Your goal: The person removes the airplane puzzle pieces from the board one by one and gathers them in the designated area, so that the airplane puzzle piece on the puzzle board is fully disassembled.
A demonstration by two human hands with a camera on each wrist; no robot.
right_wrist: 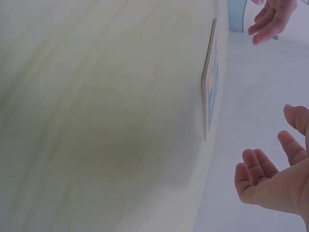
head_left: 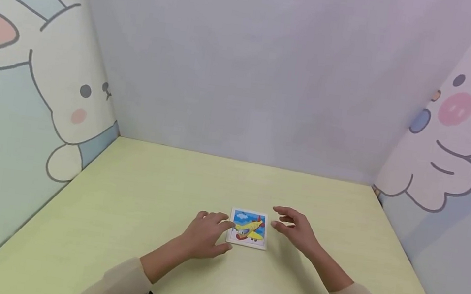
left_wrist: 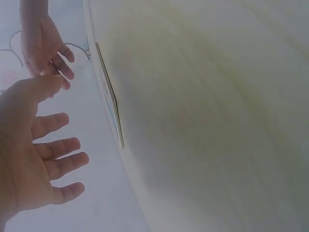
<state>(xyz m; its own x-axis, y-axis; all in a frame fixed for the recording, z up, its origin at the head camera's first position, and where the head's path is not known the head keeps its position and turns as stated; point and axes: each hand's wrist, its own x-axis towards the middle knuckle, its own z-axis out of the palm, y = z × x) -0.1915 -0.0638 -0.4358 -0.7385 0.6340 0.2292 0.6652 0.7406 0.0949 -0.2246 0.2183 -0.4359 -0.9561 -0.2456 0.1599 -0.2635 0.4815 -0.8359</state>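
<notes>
A small square picture puzzle (head_left: 248,228) with a white border lies flat on the table, showing a yellow and red airplane on blue sky. Just left of it hovers my left hand (head_left: 205,235), fingers spread and a fingertip over the board's left edge in the head view. To the right, my right hand (head_left: 296,229) is held above the table with its fingers loosely bent, apart from the board. In both wrist views the board (left_wrist: 110,96) appears edge-on, thin and flat, and each hand (right_wrist: 275,179) has nothing in it.
The pale yellow tabletop (head_left: 160,172) runs back to a plain grey-lilac wall (head_left: 254,70). Side panels carry a cartoon rabbit (head_left: 68,90) on the left and a white cartoon animal (head_left: 465,132) on the right. Dark bands sit near both sleeves.
</notes>
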